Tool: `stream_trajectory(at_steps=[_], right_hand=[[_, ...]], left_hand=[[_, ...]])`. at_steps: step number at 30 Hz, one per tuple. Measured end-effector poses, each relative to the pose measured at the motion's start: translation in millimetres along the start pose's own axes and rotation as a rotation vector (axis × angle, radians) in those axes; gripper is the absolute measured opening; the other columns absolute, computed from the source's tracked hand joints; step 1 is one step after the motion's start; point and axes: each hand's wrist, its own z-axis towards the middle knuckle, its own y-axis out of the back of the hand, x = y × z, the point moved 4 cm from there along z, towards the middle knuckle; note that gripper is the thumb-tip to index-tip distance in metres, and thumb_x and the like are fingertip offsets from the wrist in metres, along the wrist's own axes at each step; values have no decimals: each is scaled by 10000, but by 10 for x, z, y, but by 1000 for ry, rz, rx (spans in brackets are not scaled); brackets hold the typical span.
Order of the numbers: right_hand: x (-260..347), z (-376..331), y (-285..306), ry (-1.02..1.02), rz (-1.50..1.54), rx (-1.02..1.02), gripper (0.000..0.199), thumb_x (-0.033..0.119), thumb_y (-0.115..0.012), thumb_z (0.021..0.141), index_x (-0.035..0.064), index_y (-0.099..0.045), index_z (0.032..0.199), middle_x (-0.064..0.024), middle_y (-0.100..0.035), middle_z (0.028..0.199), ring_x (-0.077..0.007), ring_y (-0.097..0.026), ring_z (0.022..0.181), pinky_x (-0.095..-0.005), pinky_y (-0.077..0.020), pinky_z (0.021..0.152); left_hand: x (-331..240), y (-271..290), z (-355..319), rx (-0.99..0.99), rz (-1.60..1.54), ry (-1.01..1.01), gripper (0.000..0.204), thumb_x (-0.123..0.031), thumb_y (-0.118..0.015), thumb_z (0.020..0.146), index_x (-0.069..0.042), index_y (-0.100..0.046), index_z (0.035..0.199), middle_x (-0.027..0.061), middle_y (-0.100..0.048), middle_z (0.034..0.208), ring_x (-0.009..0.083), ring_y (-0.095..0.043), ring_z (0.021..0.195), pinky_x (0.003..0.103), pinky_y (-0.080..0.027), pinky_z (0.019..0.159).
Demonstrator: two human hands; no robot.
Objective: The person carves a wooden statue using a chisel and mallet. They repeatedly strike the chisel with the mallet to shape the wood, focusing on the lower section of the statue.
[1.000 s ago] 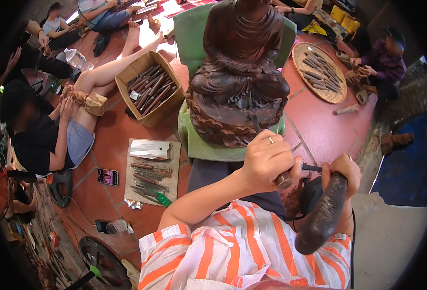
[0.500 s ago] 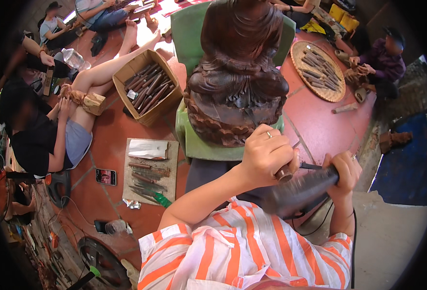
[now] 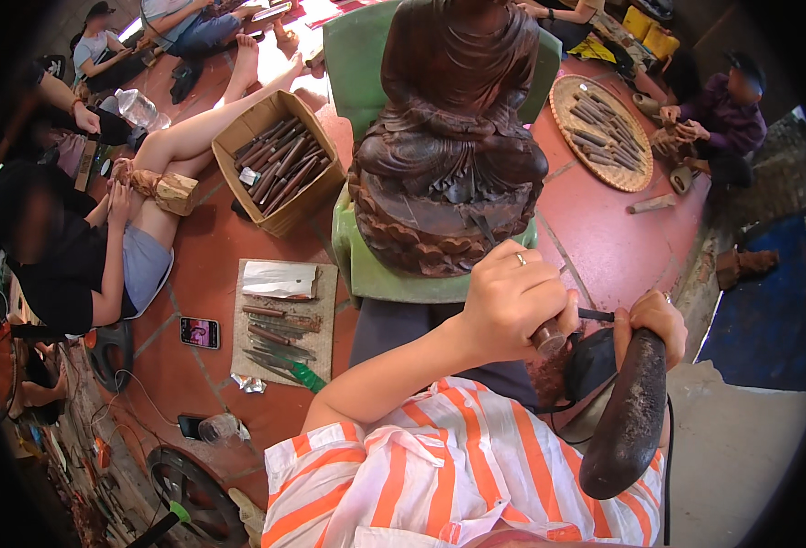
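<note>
My left hand [image 3: 517,301] is closed round a wood-handled chisel [image 3: 549,338], its butt end toward me and its blade at the lotus base of a dark carved wooden statue [image 3: 449,173]. This seated, robed figure stands on a green plastic chair [image 3: 403,286]. To the right, my right hand [image 3: 654,324] grips a dark, club-shaped wooden mallet [image 3: 627,420]. Its scuffed thick end hangs down toward me, apart from the chisel. My right fingers partly hide the mallet's grip. A thin black piece shows between my hands; I cannot make out what it belongs to.
Left of the chair lie a board [image 3: 324,283] of carving tools and a phone [image 3: 200,333]. A cardboard box [image 3: 225,196] of chisels stands behind them. A round woven tray [image 3: 636,183] holds more tools at far right. Other people sit around; one at left holds a wood piece [image 3: 177,194].
The mallet has swung away from the chisel's butt, to the right and down toward me. My left hand has shifted slightly right and down, still holding the chisel.
</note>
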Motion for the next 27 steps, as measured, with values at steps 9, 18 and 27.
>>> stream_trajectory(at_steps=[9,18,27], right_hand=[[12,-19,-7,4,16,-13,314,-124,-707,591,59,-510,754,-49,-512,588,-187,-515,472,-287,-405,444],[17,86,13,123,-338,108,296,-126,-701,606,51,-516,754,-65,-503,601,-210,-507,476,-302,-374,443],[-15,-9,-20,48,-52,-19,263,-116,-693,633,39,-522,760,-76,-491,596,-219,-496,476,-319,-350,436]], left_hand=[[10,31,-56,-51,5,-39,325,35,-649,602,-93,-356,541,26,-369,507,204,-382,432,312,-328,468],[24,67,20,-14,-13,7,316,42,-636,592,-87,-352,542,33,-347,507,205,-348,422,317,-311,463],[39,71,0,-48,-25,-5,312,46,-630,604,-90,-358,534,38,-353,504,210,-358,422,317,-320,468]])
